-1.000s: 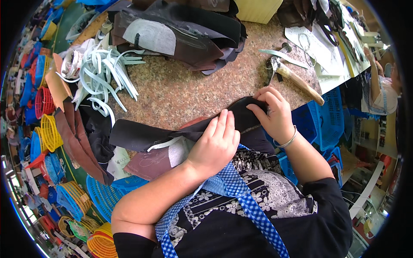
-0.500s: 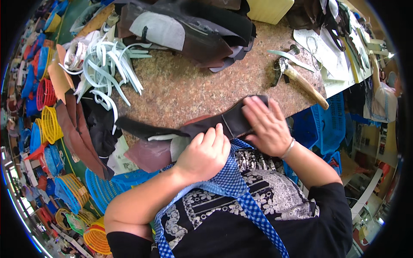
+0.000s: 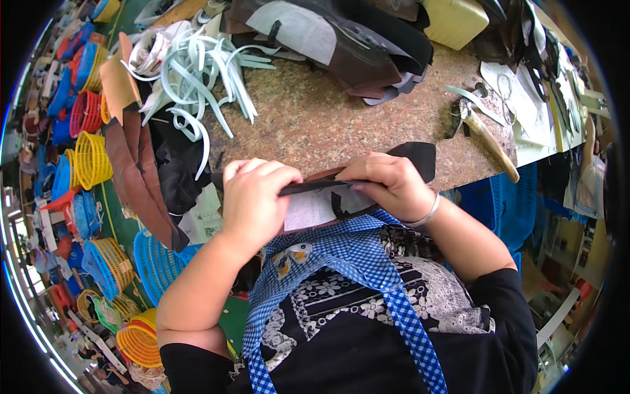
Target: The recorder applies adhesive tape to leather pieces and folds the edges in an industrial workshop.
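Note:
At the near edge of the stone-like tabletop (image 3: 295, 131), my two hands grip a dark leather piece (image 3: 418, 159) between them. Its near side is turned up, showing a pale grey backing (image 3: 312, 209) with a small black tab on it. My left hand (image 3: 256, 197) is closed round the left part, fingers over the top. On the right part, my right hand (image 3: 392, 186) pinches the upper edge between thumb and fingers. The black right end sticks out beyond that hand and lies on the tabletop. My left hand hides much of the left end.
Pale strips (image 3: 197, 82) lie heaped at the back left, beside brown leather pieces (image 3: 131, 171). Stacked leather parts (image 3: 341, 49) and a yellow block-like container (image 3: 454, 23) stand at the back. A wooden-handled hammer (image 3: 489, 141) lies right, near papers (image 3: 525, 111). Blue baskets (image 3: 157, 262) sit below the table edge.
Both hands went from lying flat on the leather piece to gripping its edge. The piece is now tipped up, with its grey backing in view. The whole view has shifted slightly.

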